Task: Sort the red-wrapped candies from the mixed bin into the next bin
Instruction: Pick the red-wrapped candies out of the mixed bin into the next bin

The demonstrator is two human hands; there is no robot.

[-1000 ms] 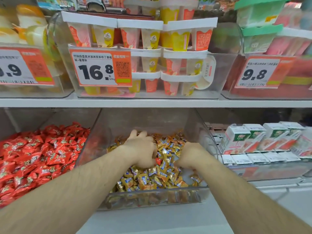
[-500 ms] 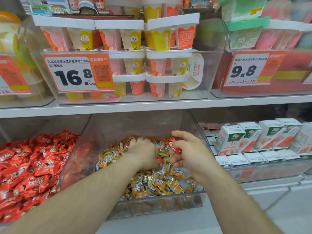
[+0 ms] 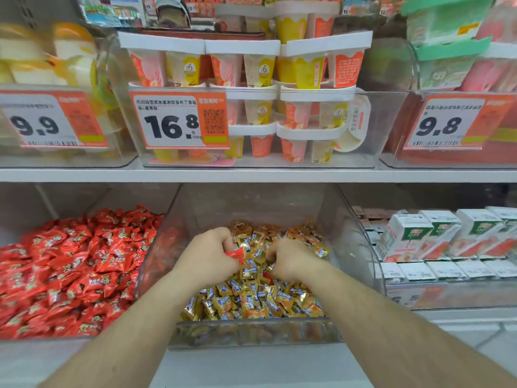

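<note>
Head: white shop shelf (image 3: 251, 175), clear bins (image 3: 251, 331).

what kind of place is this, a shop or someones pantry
Most likely a shop, probably a snack or grocery aisle. Printed price tags hang on the shelf bins, loose candies sit in a clear bulk bin, and rows of identical drink cartons are stacked alongside.

Left hand (image 3: 205, 257) pinching red candy (image 3: 235, 254), right hand (image 3: 291, 259) curled in mixed bin (image 3: 251, 331)
</note>
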